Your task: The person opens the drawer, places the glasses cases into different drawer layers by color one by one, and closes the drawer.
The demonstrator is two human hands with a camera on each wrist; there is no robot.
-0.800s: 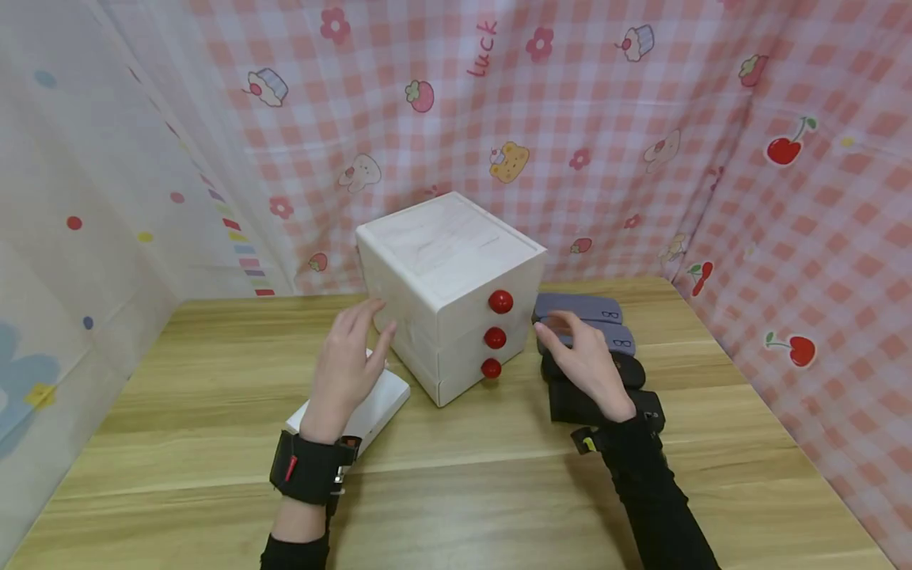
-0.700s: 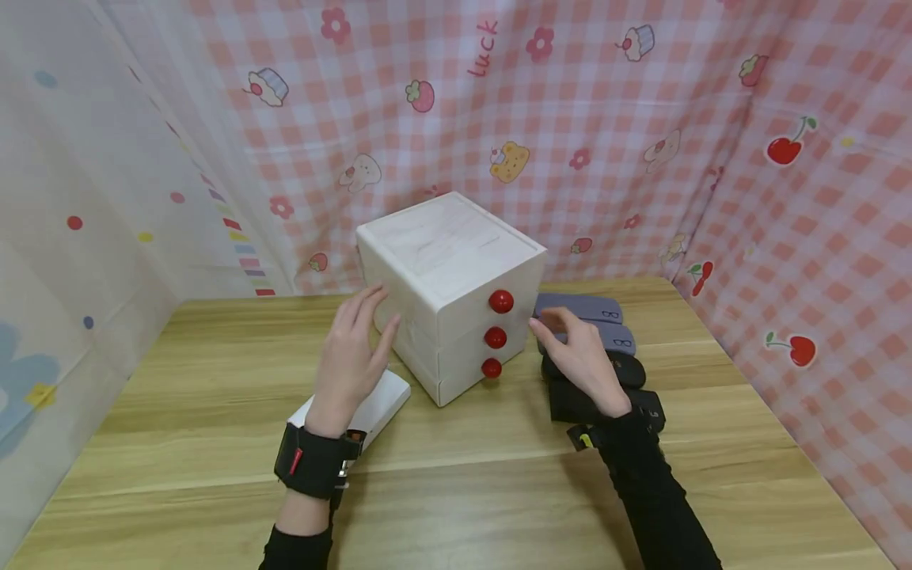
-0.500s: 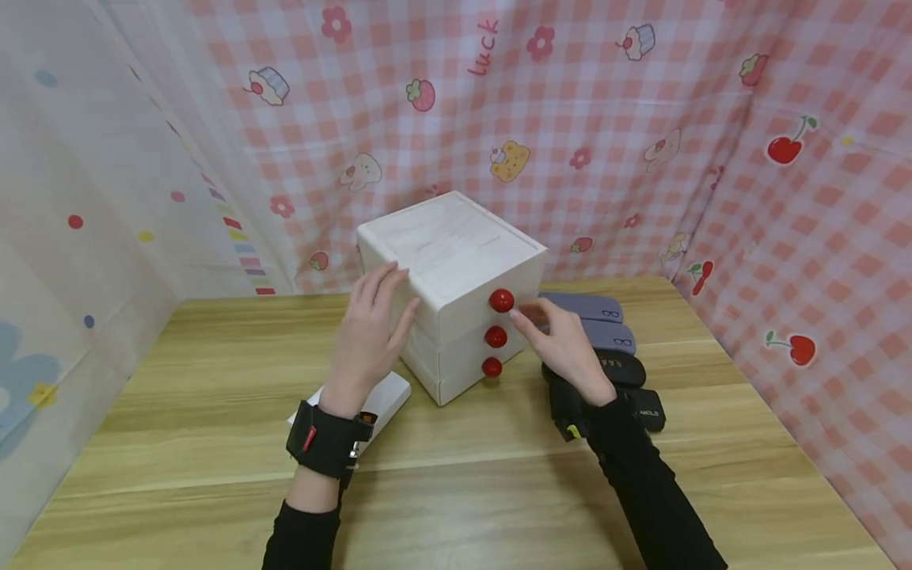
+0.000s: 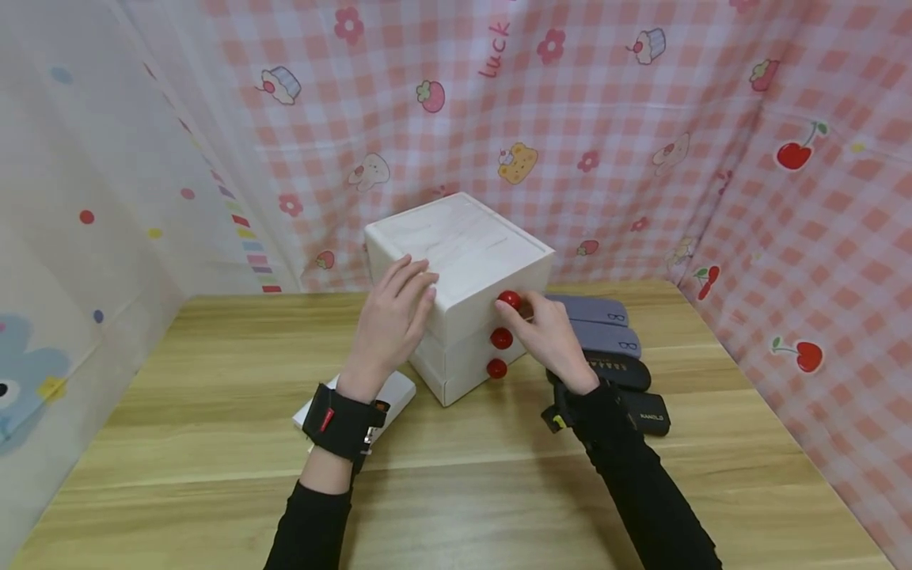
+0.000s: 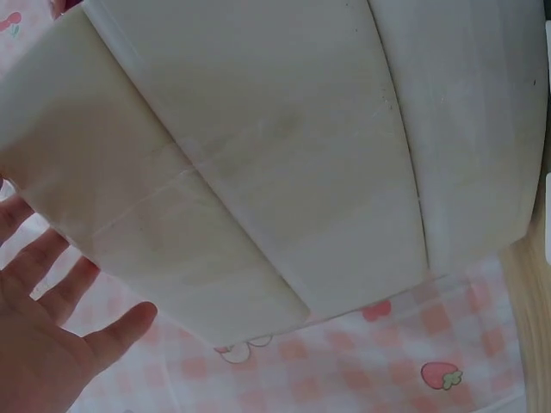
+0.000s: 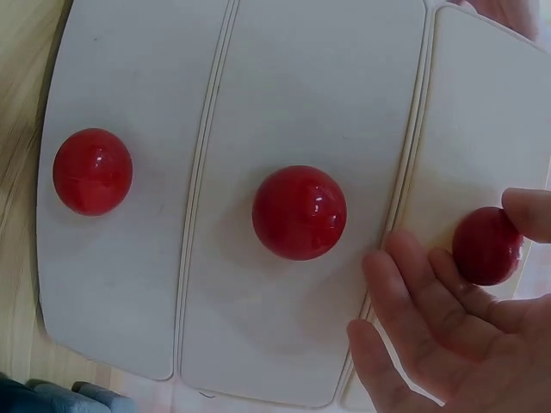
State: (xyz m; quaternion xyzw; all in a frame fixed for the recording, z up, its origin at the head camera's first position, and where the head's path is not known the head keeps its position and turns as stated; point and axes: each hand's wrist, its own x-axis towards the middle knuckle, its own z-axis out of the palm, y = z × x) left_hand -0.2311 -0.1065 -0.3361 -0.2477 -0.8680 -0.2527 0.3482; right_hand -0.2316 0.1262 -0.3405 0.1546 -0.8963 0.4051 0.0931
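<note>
A white drawer box (image 4: pixel 470 245) with three drawers stands at an angle on the wooden table, each drawer front bearing a round red knob. My right hand (image 4: pixel 550 336) is at the top knob (image 6: pixel 486 248), thumb on one side and fingers on the other, pinching it. In the right wrist view the middle knob (image 6: pixel 300 212) and bottom knob (image 6: pixel 93 172) are untouched. My left hand (image 4: pixel 390 326) lies along the upper left edge of the box, fingertips over its top, fingers fairly straight. All the drawers look closed.
A flat white box (image 4: pixel 400 393) lies under my left forearm. Right of the drawer box, two grey-blue glasses cases (image 4: pixel 594 309) and two black cases (image 4: pixel 650 413) lie in a row, partly behind my right wrist. Patterned curtains (image 4: pixel 456 134) surround the table (image 4: pixel 185 412).
My left hand has moved up and right onto the box's top edge. My right hand has moved left from above the glasses cases and taken hold of the top knob.
</note>
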